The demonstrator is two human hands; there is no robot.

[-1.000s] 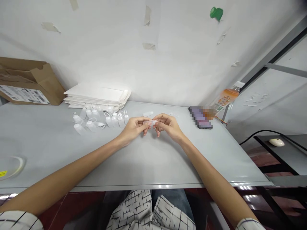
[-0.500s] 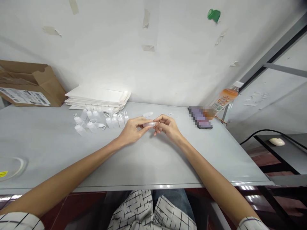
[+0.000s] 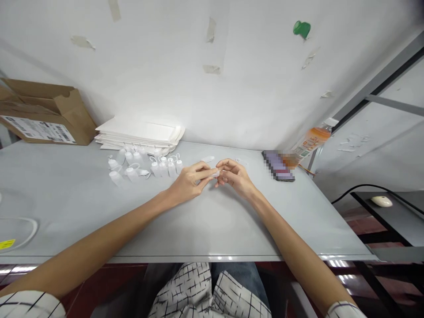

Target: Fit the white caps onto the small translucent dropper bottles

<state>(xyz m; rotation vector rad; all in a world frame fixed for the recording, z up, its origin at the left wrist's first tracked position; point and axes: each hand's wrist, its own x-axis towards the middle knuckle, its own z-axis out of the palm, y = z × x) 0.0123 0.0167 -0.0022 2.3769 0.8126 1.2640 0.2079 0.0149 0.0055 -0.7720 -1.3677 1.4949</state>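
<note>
A small translucent plastic bottle [image 3: 215,174] is pinched between my two hands above the table, mostly covered by fingers. My left hand [image 3: 189,182] grips it from the left between thumb and fingers. From the right, my right hand [image 3: 237,177] closes thumb and index finger on its end, with the other fingers curled. Just behind my hands lies another translucent plastic piece [image 3: 208,159]. To the left stand several small white squeeze bottles [image 3: 163,168] with looped cap straps, and one lies tilted [image 3: 115,177].
On the grey table [image 3: 198,229], a stack of white sheets [image 3: 139,132] and an open cardboard box [image 3: 49,117] sit at the back left. A phone [image 3: 278,165] and an orange drink bottle [image 3: 309,143] are at right. A white cable loop [image 3: 31,225] lies front left.
My left fingers have slid further over the small bottle, so less of it shows. Both hands stay together; the whole view has shifted slightly.
</note>
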